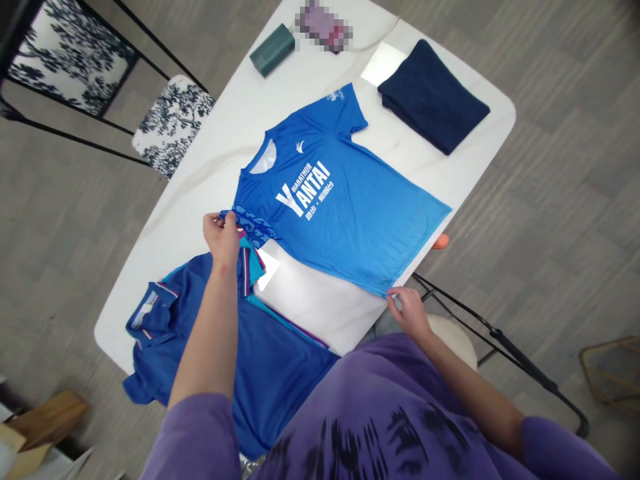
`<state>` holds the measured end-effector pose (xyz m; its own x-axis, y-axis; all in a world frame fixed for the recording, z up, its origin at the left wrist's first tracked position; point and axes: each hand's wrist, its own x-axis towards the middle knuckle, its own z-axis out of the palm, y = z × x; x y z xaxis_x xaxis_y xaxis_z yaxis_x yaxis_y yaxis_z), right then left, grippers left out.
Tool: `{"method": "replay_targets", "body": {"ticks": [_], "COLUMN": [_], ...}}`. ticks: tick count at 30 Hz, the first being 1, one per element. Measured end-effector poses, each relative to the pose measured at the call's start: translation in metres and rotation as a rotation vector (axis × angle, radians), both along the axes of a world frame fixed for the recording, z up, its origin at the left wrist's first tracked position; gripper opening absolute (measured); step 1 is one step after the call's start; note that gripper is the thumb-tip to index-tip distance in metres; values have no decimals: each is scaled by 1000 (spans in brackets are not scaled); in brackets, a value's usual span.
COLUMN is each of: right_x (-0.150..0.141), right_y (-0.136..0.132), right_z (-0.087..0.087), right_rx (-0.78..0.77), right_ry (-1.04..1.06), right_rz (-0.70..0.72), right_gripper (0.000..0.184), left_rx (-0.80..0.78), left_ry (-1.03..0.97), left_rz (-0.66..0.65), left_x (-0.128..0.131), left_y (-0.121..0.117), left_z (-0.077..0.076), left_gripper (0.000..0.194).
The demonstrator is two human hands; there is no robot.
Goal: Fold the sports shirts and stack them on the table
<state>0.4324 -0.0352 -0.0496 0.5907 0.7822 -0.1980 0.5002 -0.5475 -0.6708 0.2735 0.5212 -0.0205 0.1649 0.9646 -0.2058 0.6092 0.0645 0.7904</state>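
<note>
A bright blue T-shirt (345, 200) with white "YANTAI MARATHON" lettering lies spread face up on the white table (225, 127). My left hand (221, 233) pinches the edge of its near sleeve, fingers closed on the cloth. My right hand (411, 308) pinches the shirt's bottom hem corner at the table's near edge. A darker blue polo shirt (270, 360) lies under my left forearm, with a teal and purple garment (253, 263) on top of it.
A folded navy garment (433, 97) sits at the table's far corner beside a white sheet (383, 63). A dark green box (273, 49) and a blurred object (324, 27) lie at the far end. A patterned chair (173, 123) stands left.
</note>
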Motion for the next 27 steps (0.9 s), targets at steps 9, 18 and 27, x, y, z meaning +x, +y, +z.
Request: {"method": "replay_targets", "body": {"ticks": [9, 18, 27], "right_x": [67, 106, 85], "right_y": [3, 4, 14], "right_z": [-24, -44, -33], "right_rx": [36, -4, -160], "right_ry": [157, 44, -131], "right_rz": [-451, -479, 5], "right_gripper": [30, 43, 40], "left_rx": [-222, -378, 330], "left_ry": [-81, -298, 223], "left_rz": [-136, -189, -493], "left_x": [194, 292, 195], "left_y": [53, 33, -84], "left_z": [-34, -86, -90], "left_gripper": [21, 36, 59]}}
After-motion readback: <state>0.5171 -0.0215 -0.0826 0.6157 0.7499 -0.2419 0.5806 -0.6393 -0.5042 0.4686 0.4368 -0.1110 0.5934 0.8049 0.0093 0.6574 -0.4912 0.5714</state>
